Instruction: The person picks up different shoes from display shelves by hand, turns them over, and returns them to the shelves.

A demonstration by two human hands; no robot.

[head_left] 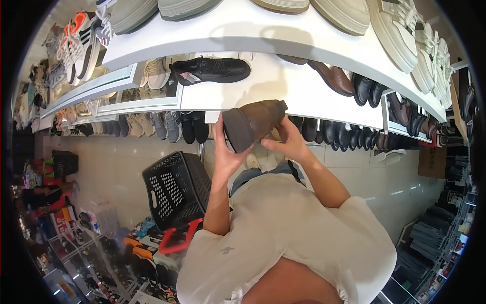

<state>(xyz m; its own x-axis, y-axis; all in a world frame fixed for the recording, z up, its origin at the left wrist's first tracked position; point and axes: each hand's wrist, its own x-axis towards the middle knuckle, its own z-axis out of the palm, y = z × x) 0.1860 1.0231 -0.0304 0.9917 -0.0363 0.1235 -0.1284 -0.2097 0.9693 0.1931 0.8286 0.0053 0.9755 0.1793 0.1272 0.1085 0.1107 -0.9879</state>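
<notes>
A brown shoe is held up between both hands in front of my chest, just below the shelf edge. My left hand grips it at the end with the thick dark sole, fingers and thumb around that end. My right hand holds the other end from the right, its thumb along the underside. The inside of the shoe is hidden. A black lace-up shoe with a red and white tag lies on the white shelf beyond.
Brown leather shoes and black shoes stand to the right. White sneakers fill the upper shelf. On my left is a black shopping basket with a red handle. More shoe rows line the lower shelves.
</notes>
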